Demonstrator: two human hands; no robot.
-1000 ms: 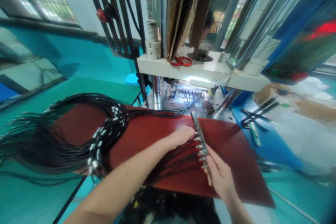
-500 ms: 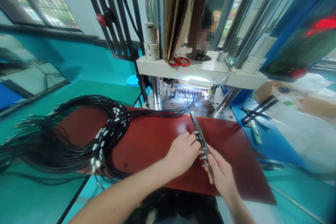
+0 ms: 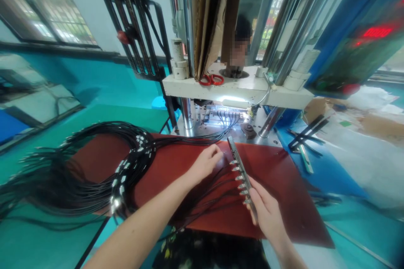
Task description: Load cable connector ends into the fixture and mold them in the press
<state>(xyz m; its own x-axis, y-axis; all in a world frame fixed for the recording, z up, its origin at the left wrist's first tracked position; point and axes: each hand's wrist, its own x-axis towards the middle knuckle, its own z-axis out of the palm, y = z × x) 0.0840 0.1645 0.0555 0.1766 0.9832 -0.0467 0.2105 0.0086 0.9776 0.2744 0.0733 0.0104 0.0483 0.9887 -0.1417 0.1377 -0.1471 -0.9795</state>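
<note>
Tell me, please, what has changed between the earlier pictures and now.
The left grip has moved off the long grey metal bar, leftward and farther forward. The right grip still holds the bar; the coiled black cables with white tags still lie partly on the flat reddish-brown mat.

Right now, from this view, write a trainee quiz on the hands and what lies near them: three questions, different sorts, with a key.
1. Which hand grips the long, narrow grey metal bar?
2. True or false: a gap shows between the left hand and the bar.
3. Fill in: the large round coil of black cables with white markings lies to the ___ of the bar.

Key: 1. The right hand. 2. True. 3. Left.
</note>
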